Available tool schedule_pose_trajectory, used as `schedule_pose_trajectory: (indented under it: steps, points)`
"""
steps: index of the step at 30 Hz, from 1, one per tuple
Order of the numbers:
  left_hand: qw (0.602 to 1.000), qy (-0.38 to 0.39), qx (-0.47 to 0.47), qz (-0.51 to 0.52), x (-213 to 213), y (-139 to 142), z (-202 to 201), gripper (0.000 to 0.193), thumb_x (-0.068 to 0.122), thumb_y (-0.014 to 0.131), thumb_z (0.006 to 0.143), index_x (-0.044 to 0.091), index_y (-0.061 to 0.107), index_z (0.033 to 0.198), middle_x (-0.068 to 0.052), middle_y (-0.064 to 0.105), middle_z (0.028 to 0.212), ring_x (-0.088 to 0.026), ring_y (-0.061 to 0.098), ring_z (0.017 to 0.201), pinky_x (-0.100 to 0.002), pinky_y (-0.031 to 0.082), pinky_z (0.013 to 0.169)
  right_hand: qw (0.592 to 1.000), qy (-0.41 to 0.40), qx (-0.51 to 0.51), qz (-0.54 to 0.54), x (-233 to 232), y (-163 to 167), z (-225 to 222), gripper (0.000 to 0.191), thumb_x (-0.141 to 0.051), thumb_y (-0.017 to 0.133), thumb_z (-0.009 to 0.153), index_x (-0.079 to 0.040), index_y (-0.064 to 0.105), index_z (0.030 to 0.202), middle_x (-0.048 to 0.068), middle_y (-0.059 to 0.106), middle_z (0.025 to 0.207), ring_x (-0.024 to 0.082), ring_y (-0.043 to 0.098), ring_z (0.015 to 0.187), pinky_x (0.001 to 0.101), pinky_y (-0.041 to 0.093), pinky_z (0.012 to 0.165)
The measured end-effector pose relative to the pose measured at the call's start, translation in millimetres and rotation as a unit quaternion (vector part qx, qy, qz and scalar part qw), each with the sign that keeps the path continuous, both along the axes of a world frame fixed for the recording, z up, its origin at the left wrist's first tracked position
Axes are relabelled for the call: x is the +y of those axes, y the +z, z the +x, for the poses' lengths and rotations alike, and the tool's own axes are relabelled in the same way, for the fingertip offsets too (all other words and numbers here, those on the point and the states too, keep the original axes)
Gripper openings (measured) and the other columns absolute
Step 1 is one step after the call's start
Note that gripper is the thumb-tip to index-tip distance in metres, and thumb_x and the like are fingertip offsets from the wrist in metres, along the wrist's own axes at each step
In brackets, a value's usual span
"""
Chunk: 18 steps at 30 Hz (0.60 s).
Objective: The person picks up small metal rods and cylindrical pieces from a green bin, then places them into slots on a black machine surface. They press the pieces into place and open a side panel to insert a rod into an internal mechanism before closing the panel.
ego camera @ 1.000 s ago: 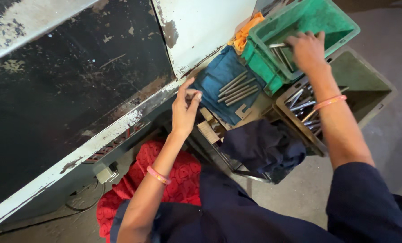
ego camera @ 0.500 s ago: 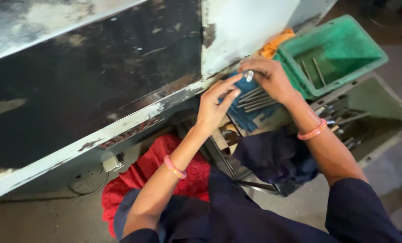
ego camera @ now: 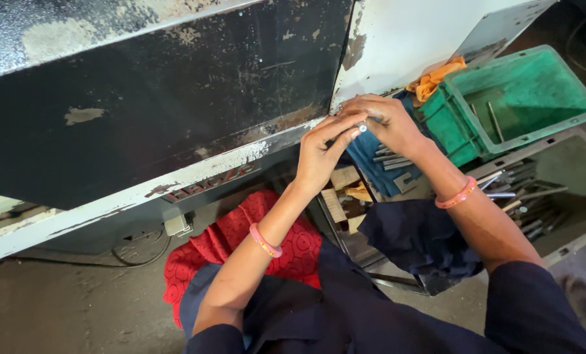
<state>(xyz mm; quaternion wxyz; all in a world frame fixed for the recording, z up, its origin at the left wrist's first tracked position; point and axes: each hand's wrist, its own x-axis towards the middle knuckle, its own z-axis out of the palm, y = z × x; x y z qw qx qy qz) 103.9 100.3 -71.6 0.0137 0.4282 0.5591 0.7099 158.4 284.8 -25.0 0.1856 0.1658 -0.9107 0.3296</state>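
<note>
Concrete floor (ego camera: 57,314): green crate (ego camera: 522,98), grey bin (ego camera: 568,177) of metal rods (ego camera: 522,196), red cloth (ego camera: 240,242).

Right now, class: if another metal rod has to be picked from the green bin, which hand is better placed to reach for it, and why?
Probably the right hand. It sits nearer the green bin at the right. The left hand lies farther from it, fingertips on the small metal piece both hands meet at, so it would have to cross over.

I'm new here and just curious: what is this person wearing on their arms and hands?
Both hands are bare, no gloves. The left hand and right hand each have a pink-orange bangle at the wrist. Dark navy sleeves end above the elbows, leaving the forearms uncovered.
</note>
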Motion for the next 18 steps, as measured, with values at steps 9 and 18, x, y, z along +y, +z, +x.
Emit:
schedule_pose_trajectory:
  steps: [9,18]
  points:
    - [1.0,-0.004,-0.02,-0.022,-1.2,0.3,-0.7,0.028,0.004,0.071,0.099,0.007,0.073,0.126,-0.006,0.073,0.101,-0.012,0.069,0.094,-0.025,0.054,0.088,0.999,-0.024,0.026,0.029,-1.6,2.4,3.2,0.033,0.01,0.064,0.085,0.0,0.069,0.116,0.015,0.071,0.116,0.035,0.068,0.114,0.0418,0.055,0.099]
    - [0.999,-0.022,-0.041,-0.026,-8.4,3.7,-4.2,0.03,0.011,0.075,0.097,0.009,0.073,0.126,-0.004,0.071,0.098,-0.01,0.067,0.092,-0.025,0.054,0.086,0.998,-0.021,0.047,0.028,-2.7,-0.9,-5.3,0.036,0.013,0.063,0.083,-0.001,0.071,0.116,0.014,0.071,0.115,0.033,0.068,0.109,0.0407,0.057,0.093]
